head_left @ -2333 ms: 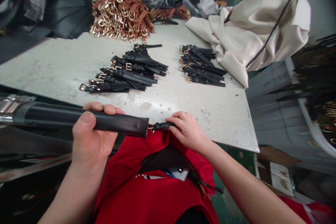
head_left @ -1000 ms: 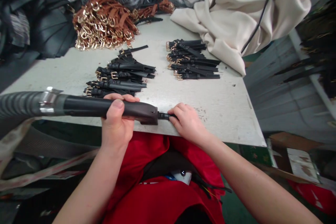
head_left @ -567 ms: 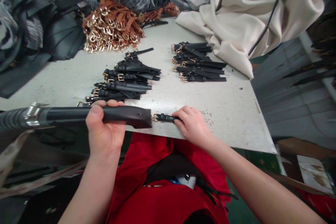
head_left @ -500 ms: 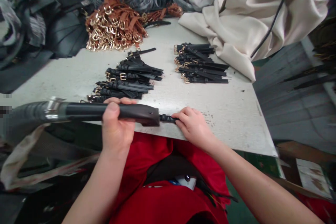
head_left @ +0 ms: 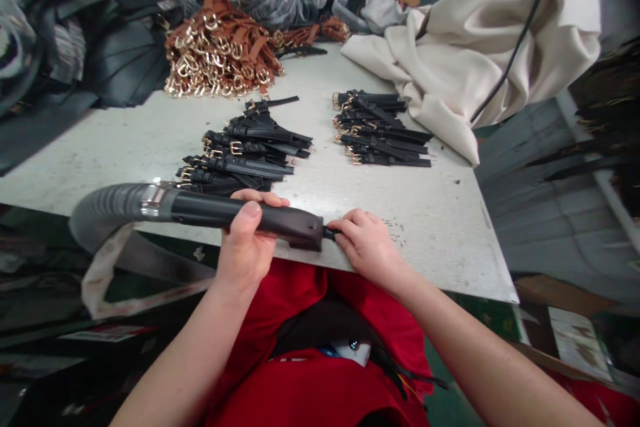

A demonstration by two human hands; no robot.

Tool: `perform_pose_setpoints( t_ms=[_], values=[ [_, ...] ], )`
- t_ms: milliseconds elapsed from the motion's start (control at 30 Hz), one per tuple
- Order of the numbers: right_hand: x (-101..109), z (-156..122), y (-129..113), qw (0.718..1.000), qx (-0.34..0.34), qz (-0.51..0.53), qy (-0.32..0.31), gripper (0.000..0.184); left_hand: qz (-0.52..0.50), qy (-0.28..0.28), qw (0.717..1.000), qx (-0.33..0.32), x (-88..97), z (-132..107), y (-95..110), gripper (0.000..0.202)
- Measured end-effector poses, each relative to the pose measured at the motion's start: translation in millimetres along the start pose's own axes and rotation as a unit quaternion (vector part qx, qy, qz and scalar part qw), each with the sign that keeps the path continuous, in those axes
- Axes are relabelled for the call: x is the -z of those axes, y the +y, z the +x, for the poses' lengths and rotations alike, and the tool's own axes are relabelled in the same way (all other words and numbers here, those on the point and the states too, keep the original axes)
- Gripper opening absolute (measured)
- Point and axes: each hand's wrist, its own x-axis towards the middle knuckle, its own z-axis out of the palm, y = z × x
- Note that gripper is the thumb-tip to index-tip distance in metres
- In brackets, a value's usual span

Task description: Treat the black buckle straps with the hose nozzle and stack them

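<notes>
My left hand (head_left: 246, 243) is wrapped around a black tube nozzle (head_left: 250, 217) that joins a grey ribbed hose (head_left: 107, 210) by a metal collar. The nozzle's mouth lies at the near edge of the white table (head_left: 425, 213). My right hand (head_left: 367, 247) pinches a black strap (head_left: 330, 234) flat on the table, and the strap's end sits inside the nozzle mouth, with only a short piece showing.
Two heaps of black straps with gold buckles (head_left: 245, 150) (head_left: 380, 130) lie mid-table. A pile of brown buckled straps (head_left: 220, 50) is at the back. Cream cloth (head_left: 475, 47) with a black cable (head_left: 520, 33) over it drapes the right rear. Dark fabric (head_left: 100, 47) crowds the left.
The nozzle has slid right over the strap, hiding its gold buckle that showed 0.6 s ago. My right hand has kept holding the strap at the table edge.
</notes>
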Motion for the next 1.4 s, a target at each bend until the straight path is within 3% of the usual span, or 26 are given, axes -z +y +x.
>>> perform_pose_setpoints(
  t_ms=[100,200,300,367,500,633,833,933,1067,1133,1233,1400],
  values=[
    [0,0,0,1.0,0.0,0.002,0.0,0.027,0.027,0.031,0.998,-0.047,1.1,2,12,0.018],
    [-1,0,-1,1.0,-0.007,0.001,0.01,0.027,0.051,-0.004,0.995,-0.081,-11.1,1,11,0.017],
    [-1,0,-1,1.0,-0.02,0.004,0.022,0.029,0.071,-0.057,0.994,-0.056,-28.6,0,-3,0.02],
    [-1,0,-2,0.999,-0.022,0.008,0.023,0.031,0.084,-0.063,0.994,-0.043,-35.0,2,-10,0.02],
    [-1,0,-2,0.999,-0.018,0.017,0.023,0.031,0.099,-0.042,0.992,-0.068,-37.7,4,-12,0.018],
    [-3,0,-1,0.999,-0.018,0.015,0.035,0.031,0.111,-0.075,0.99,-0.051,-39.8,2,-12,0.024],
    [-6,1,0,0.999,-0.015,0.016,0.045,0.022,0.096,-0.022,0.994,-0.052,-26.0,1,-5,0.021],
    [-6,0,1,0.999,-0.007,0.008,0.046,0.018,0.083,-0.046,0.993,-0.064,-26.9,-6,-11,0.022],
    [-7,-1,3,0.999,-0.005,-0.002,0.054,0.015,0.069,-0.062,0.995,-0.02,-24.0,-6,-12,0.025],
    [-7,-1,4,0.998,-0.018,-0.017,0.058,0.013,0.048,-0.023,0.998,-0.02,-10.8,-3,0,0.023],
    [-4,2,4,0.997,-0.052,-0.03,0.049,0.014,0.013,0.04,0.996,-0.08,17.0,-2,23,0.018],
    [8,7,2,0.997,-0.049,-0.015,-0.051,0.007,0.024,0.084,0.992,-0.087,42.3,-18,38,0.016]
  ],
)
